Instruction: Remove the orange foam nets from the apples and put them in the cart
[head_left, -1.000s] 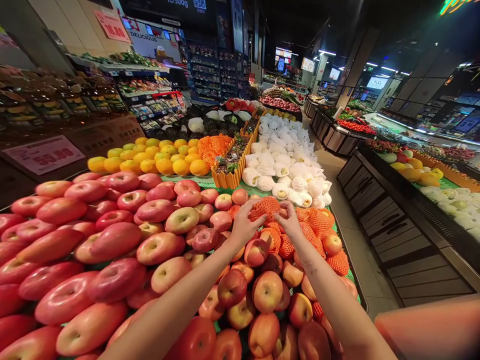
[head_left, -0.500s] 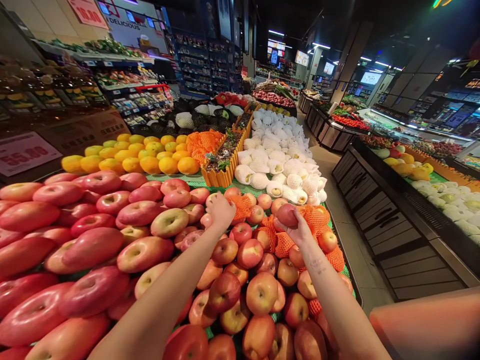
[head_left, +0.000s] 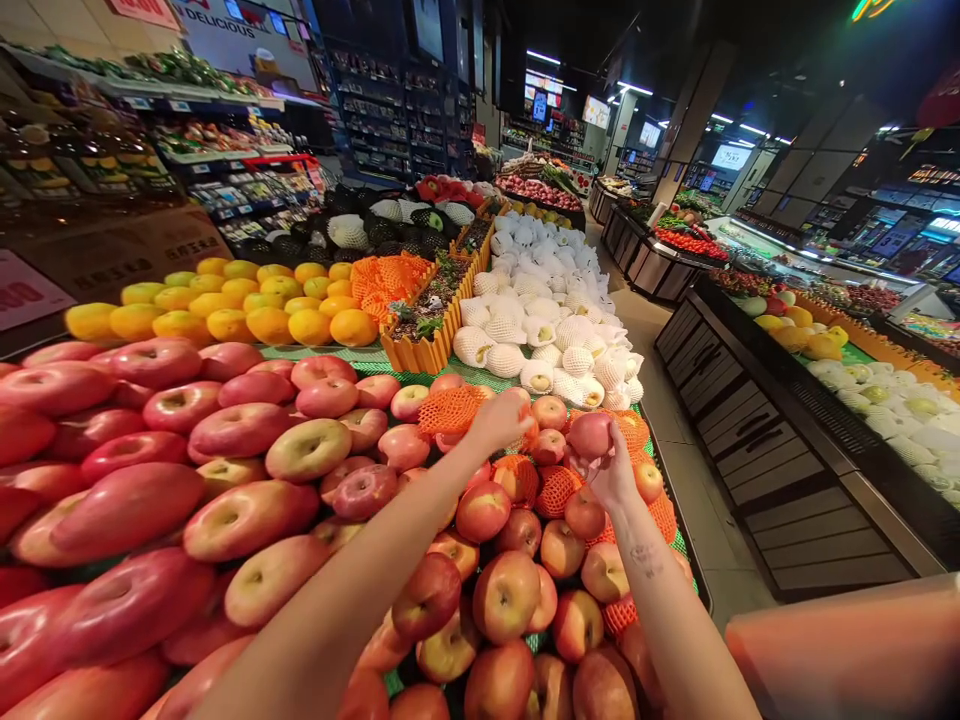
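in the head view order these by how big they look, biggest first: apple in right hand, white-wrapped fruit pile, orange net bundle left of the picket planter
1. White-wrapped fruit pile
2. Orange net bundle
3. Apple in the right hand

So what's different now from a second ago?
The left hand let go of the orange net, now lying on the piled apples, and moved right, toward the right hand, which now holds a bare apple. The yellow fruit and white-netted fruit stayed put.
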